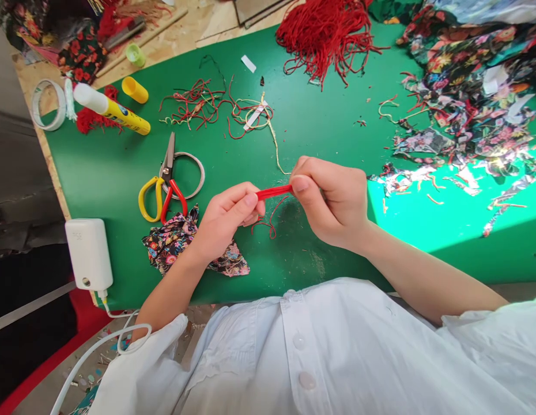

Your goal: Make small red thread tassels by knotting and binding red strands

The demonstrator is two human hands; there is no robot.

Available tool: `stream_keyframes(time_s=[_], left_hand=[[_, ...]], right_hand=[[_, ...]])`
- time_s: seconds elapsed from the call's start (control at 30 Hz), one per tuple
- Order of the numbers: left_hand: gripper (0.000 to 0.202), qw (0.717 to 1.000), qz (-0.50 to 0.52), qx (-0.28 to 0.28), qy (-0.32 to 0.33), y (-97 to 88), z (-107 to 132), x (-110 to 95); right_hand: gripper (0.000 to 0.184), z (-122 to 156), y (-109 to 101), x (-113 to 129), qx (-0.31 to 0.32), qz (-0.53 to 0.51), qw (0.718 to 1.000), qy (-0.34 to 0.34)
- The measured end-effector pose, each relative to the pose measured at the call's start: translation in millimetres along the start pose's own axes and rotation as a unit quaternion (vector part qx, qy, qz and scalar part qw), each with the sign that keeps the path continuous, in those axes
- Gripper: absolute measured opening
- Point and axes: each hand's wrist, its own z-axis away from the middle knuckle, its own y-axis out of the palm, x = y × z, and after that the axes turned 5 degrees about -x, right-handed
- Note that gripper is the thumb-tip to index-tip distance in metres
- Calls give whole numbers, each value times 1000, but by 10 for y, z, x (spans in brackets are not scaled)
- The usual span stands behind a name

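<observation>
A short bundle of red cord (274, 192) is stretched between my two hands, above the green tabletop. My left hand (228, 216) pinches its left end between thumb and fingers. Its right end disappears into the closed fingers of my right hand (332, 199). Below the bundle, a loose curl of red cord (272, 227) lies on the table. A pale twisted cord (274, 141) runs down toward my right hand; whether it touches the fingers is unclear. Under my left wrist sits a crumpled piece of floral fabric (170, 239), partly hidden by the arm.
Scissors (168, 178) with yellow and red handles lie left, over a wire ring (201, 173). Behind are a glue stick (112, 109), tape roll (48, 104) and tangled cords (199, 104). A red cord heap (326, 37) and floral scraps (458, 86) lie farther right. A power bank (89, 253) stands left.
</observation>
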Motion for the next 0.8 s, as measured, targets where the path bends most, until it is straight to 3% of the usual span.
stream_keyframes(time_s=[0.2,0.37,0.47,0.67,0.8], left_hand=[[33,997,48,-50,14,27,-15,-4],[36,992,64,-49,94,64,-20,17],[39,991,51,-55,111,67,-14,19],[40,989,53,-68,118,63,6,34],[39,990,53,-67,109,60,9,58]], right_hand=[[45,34,50,35,-16,-33,996,76],[47,93,140,71,26,-94,984,152],[47,138,193,76,48,-117,975,182],[39,168,246,59,44,-93,985,141],[35,169,249,64,100,-128,973,165]])
